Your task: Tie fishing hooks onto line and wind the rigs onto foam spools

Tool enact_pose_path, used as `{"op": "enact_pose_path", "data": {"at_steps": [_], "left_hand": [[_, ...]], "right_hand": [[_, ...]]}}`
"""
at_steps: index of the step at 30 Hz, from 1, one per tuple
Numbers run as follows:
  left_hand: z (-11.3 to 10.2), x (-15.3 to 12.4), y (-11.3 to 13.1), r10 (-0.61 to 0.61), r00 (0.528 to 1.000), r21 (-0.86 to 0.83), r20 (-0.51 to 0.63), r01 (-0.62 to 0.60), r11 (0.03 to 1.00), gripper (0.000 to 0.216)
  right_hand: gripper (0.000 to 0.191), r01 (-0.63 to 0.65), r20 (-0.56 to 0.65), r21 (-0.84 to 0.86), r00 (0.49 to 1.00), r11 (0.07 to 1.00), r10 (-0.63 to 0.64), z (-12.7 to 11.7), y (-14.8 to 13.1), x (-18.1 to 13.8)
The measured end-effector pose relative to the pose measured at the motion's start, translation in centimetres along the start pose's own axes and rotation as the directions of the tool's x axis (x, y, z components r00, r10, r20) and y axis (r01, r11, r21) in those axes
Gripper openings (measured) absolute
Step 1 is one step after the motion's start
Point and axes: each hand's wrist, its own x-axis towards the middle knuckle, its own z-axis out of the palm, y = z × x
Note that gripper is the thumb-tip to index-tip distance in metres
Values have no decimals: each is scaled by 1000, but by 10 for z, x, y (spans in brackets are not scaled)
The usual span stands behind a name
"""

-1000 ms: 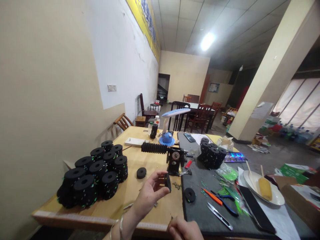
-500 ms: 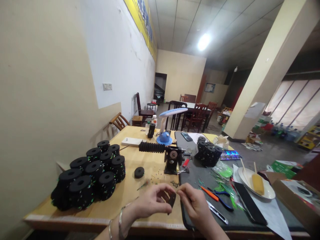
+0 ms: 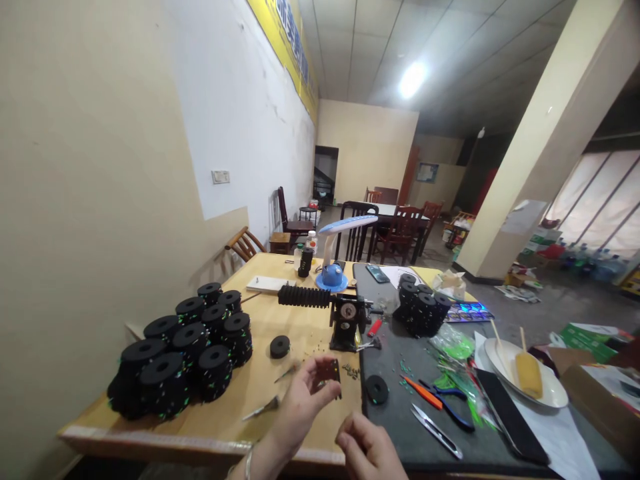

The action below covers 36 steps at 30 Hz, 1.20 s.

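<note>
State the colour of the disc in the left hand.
The disc is black; the head view shows it.

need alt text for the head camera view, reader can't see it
A person's left hand holds a black disc over a wooden table, while the right hand is curled nearby. Stacks of black rings stand at left, a desk lamp at the back, and a white plate at right.
</note>
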Motion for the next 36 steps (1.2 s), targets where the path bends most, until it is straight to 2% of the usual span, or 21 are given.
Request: {"op": "enact_pose_path", "data": {"at_steps": [3, 5, 9, 12, 15, 18, 21, 22, 24, 26, 28, 30, 32, 34, 36], "left_hand": [[3, 4, -4, 22, 1000, 135, 21, -25, 991, 40], [3, 5, -6, -10, 998, 173, 64, -1, 985, 38], [2, 7, -11, -176, 957, 159, 229, 141, 977, 38], [3, 5, -14, -280, 911, 118, 303, 255, 960, 39], [5, 1, -12, -329, 879, 37, 344, 338, 940, 39], [9, -5, -8, -336, 864, -73, 376, 389, 918, 39], [12, -10, -5, -348, 856, -176, 383, 437, 882, 33], [11, -12, -5, -353, 856, -209, 378, 450, 868, 31], [9, -14, -5, -356, 865, -264, 355, 458, 849, 29], [4, -16, -6, -363, 873, -285, 325, 456, 843, 27], [-2, -17, -4, -350, 892, -218, 286, 416, 883, 25], [-7, -19, 1, -284, 933, -2, 220, 291, 957, 22], [-11, -21, 7, -166, 975, 292, 147, 117, 949, 16], [-13, -23, 11, -94, 989, 445, 113, 34, 895, 10], [-14, -25, 9, -100, 990, 394, 101, 53, 918, 11]], "right_hand": [[29, 39, 10, -142, 999, 989, -38, -17, -19, -5], [27, 80, 7, -228, 997, 970, -81, -32, -32, -4], [25, 191, 29, -385, 980, 903, -196, -62, -44, 7], [25, 256, 69, -411, 966, 875, -251, -75, -39, 18], [28, 245, 70, -319, 970, 916, -235, -77, -25, 23], [35, 158, 77, -34, 985, 987, -155, -69, -10, 21], [41, 6, 108, 308, 993, 951, -41, -54, -1, 15], [44, -29, 121, 361, 993, 932, -16, -49, 0, 13], [47, -34, 128, 362, 992, 932, -13, -42, 0, 11], [46, 30, 104, 263, 993, 964, -59, -37, -1, 12], [40, 109, 70, 81, 991, 991, -115, -35, -3, 14], [32, 151, 50, -120, 988, 981, -146, -33, -4, 17], [25, 170, 47, -261, 985, 950, -163, -31, -6, 19], [20, 176, 51, -296, 984, 939, -168, -29, -9, 20], [18, 162, 43, -247, 987, 955, -156, -25, -11, 20]]}}
